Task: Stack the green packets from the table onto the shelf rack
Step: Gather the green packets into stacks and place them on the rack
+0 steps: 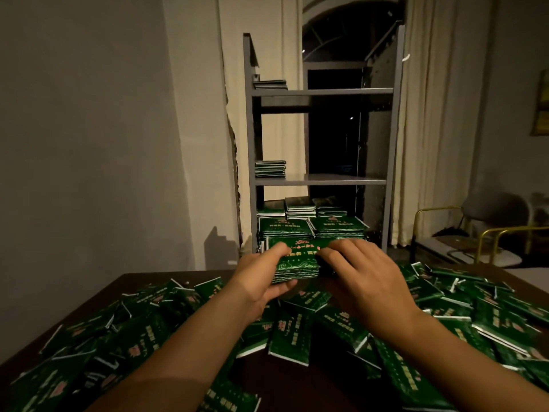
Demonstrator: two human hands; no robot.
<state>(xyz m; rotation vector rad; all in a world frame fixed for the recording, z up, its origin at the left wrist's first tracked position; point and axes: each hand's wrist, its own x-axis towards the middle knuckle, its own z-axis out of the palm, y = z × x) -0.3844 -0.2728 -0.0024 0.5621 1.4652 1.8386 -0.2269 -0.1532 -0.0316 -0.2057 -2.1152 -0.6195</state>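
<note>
You're in a dim back room used as a stockroom, prob. a converted living space, not a proper warehouse. Evidence: a bare grey metal rack (322, 179) w/ small stacks (270, 168) on its shelves, and a dark table (166, 278) heaped w/ loose green packets (297, 331), all identical, i.e. bulk goods. Plain plaster walls (89, 129), cracked beside the rack. Long cream curtains (439, 114) flank an arched window (335, 40), dark outside. At right, brass-framed chairs (475, 230) and a framed picture (542, 105) on the wall.
</note>
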